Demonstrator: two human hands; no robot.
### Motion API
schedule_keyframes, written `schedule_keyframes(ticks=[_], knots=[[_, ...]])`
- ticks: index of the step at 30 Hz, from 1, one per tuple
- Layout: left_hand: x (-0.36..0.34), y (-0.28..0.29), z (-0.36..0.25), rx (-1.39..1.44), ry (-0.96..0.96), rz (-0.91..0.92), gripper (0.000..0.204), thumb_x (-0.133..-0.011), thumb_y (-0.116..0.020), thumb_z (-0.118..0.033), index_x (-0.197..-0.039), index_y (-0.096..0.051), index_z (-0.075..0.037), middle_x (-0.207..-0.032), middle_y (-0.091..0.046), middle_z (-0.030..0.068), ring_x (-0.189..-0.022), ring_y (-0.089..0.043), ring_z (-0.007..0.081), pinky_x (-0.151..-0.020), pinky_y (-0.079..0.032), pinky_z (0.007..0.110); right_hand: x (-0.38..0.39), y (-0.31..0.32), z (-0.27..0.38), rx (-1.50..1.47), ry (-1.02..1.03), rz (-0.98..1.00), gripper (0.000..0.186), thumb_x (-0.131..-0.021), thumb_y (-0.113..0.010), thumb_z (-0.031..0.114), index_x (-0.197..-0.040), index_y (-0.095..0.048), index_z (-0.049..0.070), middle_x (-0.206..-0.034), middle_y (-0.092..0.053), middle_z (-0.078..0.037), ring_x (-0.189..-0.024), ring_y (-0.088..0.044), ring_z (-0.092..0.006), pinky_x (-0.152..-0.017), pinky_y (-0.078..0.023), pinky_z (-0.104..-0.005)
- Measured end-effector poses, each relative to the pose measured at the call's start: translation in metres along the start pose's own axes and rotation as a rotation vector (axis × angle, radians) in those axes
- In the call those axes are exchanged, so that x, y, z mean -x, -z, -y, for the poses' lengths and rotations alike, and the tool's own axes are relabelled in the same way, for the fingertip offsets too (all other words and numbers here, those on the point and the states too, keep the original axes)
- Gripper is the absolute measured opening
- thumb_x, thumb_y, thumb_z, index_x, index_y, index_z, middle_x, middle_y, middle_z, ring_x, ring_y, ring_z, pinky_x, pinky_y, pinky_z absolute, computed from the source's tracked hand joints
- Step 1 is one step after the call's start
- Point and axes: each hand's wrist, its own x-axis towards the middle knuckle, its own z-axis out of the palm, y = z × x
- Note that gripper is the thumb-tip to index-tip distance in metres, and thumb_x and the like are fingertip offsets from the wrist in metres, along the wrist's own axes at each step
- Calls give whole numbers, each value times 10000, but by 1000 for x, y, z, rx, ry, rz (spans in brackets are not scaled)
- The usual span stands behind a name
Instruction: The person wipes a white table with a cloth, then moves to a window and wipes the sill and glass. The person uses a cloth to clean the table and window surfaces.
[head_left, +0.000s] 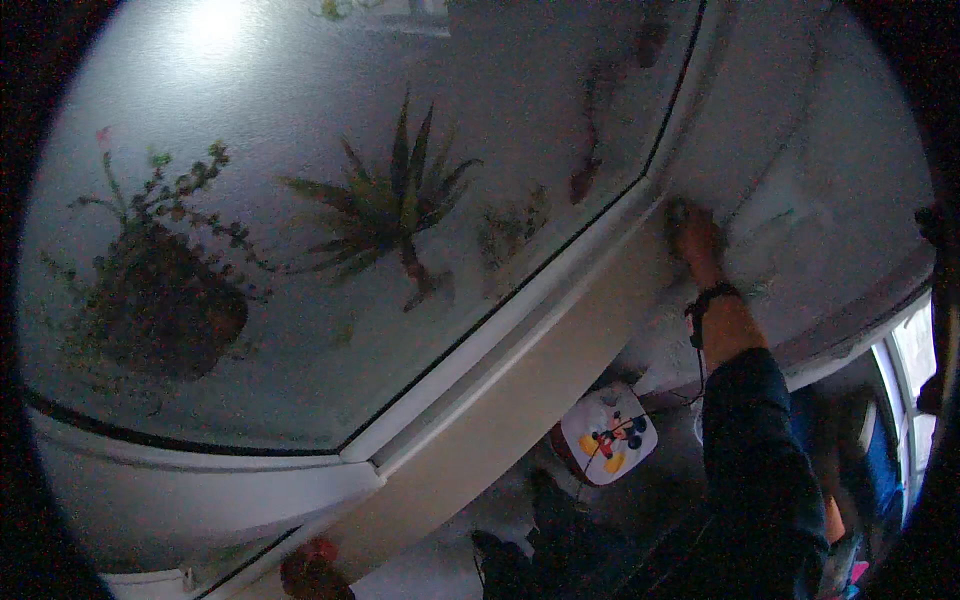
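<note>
My right arm, in a dark sleeve with a dark band point(712, 296) on the wrist, reaches up from the lower right. My right hand point(698, 238) is at the far end of the pale window sill point(530, 365), against the wall side. Its fingers look curled round a small dark thing point(678, 212), too dim to name. My left hand does not show plainly. At the lower edge, on the near end of the sill, is a blurred reddish-brown shape point(315, 572) that I cannot make out.
Behind the misty window glass point(270, 420) show a spiky plant point(395, 205) and a bushy potted plant point(165, 300). Below the sill stands a small stool point(607, 440) with a cartoon figure on its white top. A thin cord point(702, 378) hangs beside my arm. A light curtain point(830, 260) fills the right.
</note>
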Motion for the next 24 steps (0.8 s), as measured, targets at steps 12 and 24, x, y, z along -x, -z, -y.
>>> schedule_keyframes(ticks=[12, 24], knots=[[50, -60, 38, -90, 68, 249, 192, -952, -634, -277, -1040, -720, -129, -1032, -698, 121, -1004, -640, 333, -907, -508, 499, 40, 18, 55, -65, 382, -4, 506, -992, -530, 335, -1397, -543, 31, -1333, -614, -233, -1202, -590, -421, -1033, -461, -527], [37, -55, 30, -36, 274, 234, 343, -998, -552, -313, -1171, -595, -20, -1231, -596, 211, -1164, -547, 440, -970, -430, 567, 268, 124, 247, -352, 388, -108, 419, -845, -690, 326, -1196, -659, 98, -1299, -631, -101, -1192, -561, -358, -992, -472, -495]])
